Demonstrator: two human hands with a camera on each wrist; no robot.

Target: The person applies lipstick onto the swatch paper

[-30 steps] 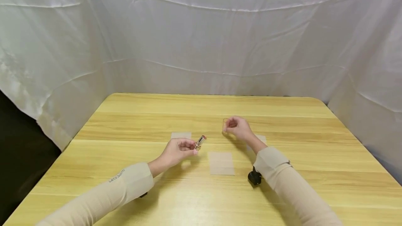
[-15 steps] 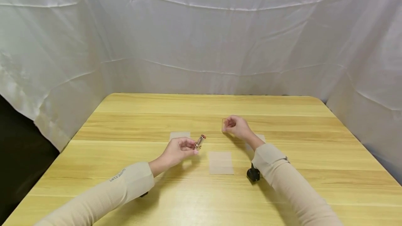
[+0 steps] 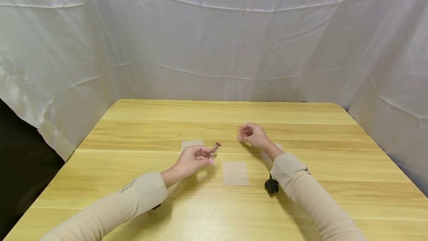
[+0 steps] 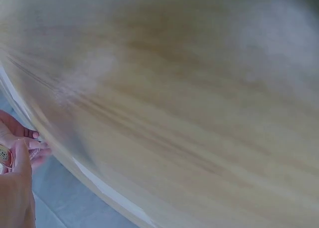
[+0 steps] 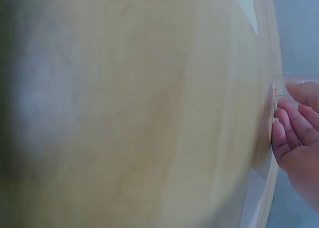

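Left hand (image 3: 191, 160) pinches uncapped lipstick (image 3: 214, 150) mid-frame; right hand (image 3: 253, 135) curls round clear cap (image 3: 239, 133); risk: tilted bullet smears on table (image 3: 214, 114) if grip slips.

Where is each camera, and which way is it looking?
Head: sits on the person's head, looks forward and down at the wooden table; shows both sleeved arms, the left hand pinching a lipstick, the right hand holding a clear cap.
Left wrist: on the left wrist, looks past blurred table; only fingers at the lower left.
Right wrist: on the right wrist, looks past blurred table; fingers at the right edge.
Shared: head and right wrist both show the right hand with the clear cap.
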